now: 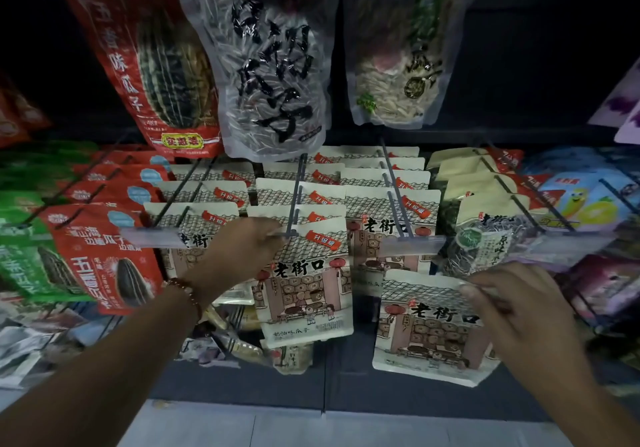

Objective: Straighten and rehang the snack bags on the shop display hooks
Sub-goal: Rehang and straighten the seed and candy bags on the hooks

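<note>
My left hand (pixel 242 249) pinches the top left corner of the front cream snack bag (pixel 304 294) on the middle display hook (pixel 294 211); that bag hangs tilted at the hook's tip. My right hand (pixel 519 311) grips the top right edge of another cream bag (pixel 426 335) of the same design, held loose in the air below the right hook (pixel 398 211), off any hook. More of these cream bags hang in rows behind, on three neighbouring hooks.
Red sunflower-seed bags (pixel 100 256) and green bags (pixel 20 256) hang at left. Large bags (pixel 270 75) hang overhead. A clear seed bag (pixel 485 245) and colourful packs (pixel 581 200) are at right. Clear price-tag strips (pixel 152 237) cap the hook ends. Loose packets (pixel 239 342) lie on the lower shelf.
</note>
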The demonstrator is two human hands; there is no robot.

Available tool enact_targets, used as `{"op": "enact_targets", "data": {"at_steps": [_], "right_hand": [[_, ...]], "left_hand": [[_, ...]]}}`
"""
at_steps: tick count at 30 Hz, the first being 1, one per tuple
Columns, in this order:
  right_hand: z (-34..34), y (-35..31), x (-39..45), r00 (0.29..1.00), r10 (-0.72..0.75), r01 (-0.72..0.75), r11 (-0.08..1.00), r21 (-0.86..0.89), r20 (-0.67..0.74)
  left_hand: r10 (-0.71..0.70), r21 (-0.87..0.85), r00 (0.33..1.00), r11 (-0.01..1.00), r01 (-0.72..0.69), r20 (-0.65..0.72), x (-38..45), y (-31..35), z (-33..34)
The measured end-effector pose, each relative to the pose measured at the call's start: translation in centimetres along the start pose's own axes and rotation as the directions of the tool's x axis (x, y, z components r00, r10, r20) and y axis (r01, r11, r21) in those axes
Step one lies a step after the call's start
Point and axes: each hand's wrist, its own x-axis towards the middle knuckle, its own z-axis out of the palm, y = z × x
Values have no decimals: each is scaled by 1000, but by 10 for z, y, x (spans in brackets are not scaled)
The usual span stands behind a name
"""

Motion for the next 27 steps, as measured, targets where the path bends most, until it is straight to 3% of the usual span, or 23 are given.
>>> {"op": "enact_targets", "data": {"at_steps": [7,14,23,27], "right_hand": [[4,-3,3,999,51,-51,999,8,10],[12,0,-2,997,75,-76,996,45,21],[25,1,-4,997,70,-71,997,29,33],[33,1,-3,998,38,-40,998,56,52]], "left_hand": [[-10,263,993,964,42,-120,31,-7,8],[193,176,927,974,-142,-322,15,-15,23],[227,318,918,940,-120,-325,-29,-36,39],[390,367,863,891,-266,-321,-56,-33,48]]}}
